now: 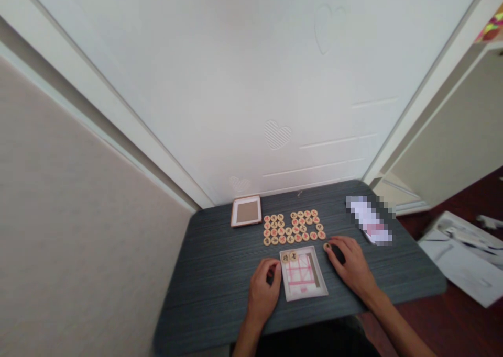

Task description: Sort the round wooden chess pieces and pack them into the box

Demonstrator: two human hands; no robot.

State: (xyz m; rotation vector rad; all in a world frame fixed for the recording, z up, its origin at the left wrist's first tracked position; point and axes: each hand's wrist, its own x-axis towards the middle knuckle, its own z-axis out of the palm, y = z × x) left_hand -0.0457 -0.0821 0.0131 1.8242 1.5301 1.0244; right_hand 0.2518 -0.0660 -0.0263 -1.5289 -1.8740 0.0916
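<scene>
Several round wooden pieces with red or black characters [290, 238] lie in rows on the dark table. In front of them sits a shallow white box [324, 288] with a pink-lined sheet inside and two pieces [293, 256] in its upper left corner. My right hand [351, 265] is right of the box, thumb and fingers closed on one round piece [327, 247] near the rows' right end. My left hand [264, 289] rests at the box's left edge, fingers curled with the thumb against them; whether anything is between them is hidden.
A box lid [233, 214] with a brown inside lies at the back left of the table [212, 263]. A phone-like object, partly pixelated, [369, 221] is at the back right. Beyond the right edge stands a white box [459, 257] with cables. A white panel rises behind the table.
</scene>
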